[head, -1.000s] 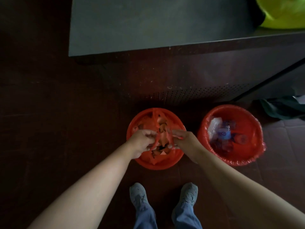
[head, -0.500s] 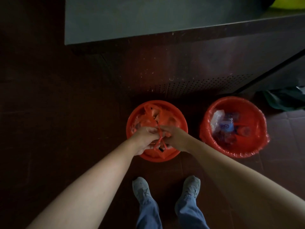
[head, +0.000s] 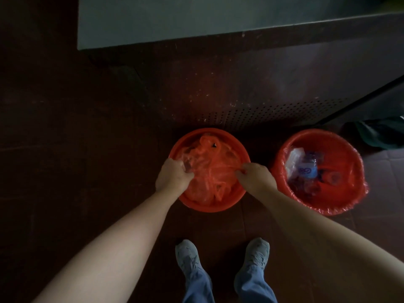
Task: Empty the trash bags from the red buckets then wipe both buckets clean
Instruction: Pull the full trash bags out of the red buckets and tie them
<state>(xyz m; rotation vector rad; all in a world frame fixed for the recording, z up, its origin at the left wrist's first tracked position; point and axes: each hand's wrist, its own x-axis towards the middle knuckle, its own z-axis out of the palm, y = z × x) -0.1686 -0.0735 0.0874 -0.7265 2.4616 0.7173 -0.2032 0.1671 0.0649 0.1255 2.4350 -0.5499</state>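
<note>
Red plastic everywhere lol. Two red buckets on a dark floor (head: 87, 149), side by side right in front of the person's feet, w/ a dark bench (head: 175, 18) just beyond them.

Progress-wise: early days imo. Nothing's been emptied yet. The left bucket (head: 209, 207) has its trash bag (head: 209, 167) pulled off the rim and bunched up inside, so that one looks like it's being gathered or tied for lifting out. The right bucket (head: 323, 212) still has its liner (head: 349, 189) folded over the rim, untouched, with a clear bottle (head: 308, 169) and other rubbish in it. So left to do: finish bag 1, haul it out, do bag 2, then wipe both. Can't see a cloth for wiping, unless that dark green bundle (head: 380, 134) far right is one, can't tell tbh.

Hands: left hand (head: 172, 177) is at the left side of the bucket mouth, fingers curled tight into a wad of bag plastic. Right hand (head: 255, 178) is at the right side, fingers closed on another bit of it. Hands are apart, bag stretched between them.

Orientation: both buckets upright, mouths facing straight up. The bag's pulled-out part runs left-right across the bucket, w/ loose handle loops flopping toward the far and near edges.
</note>
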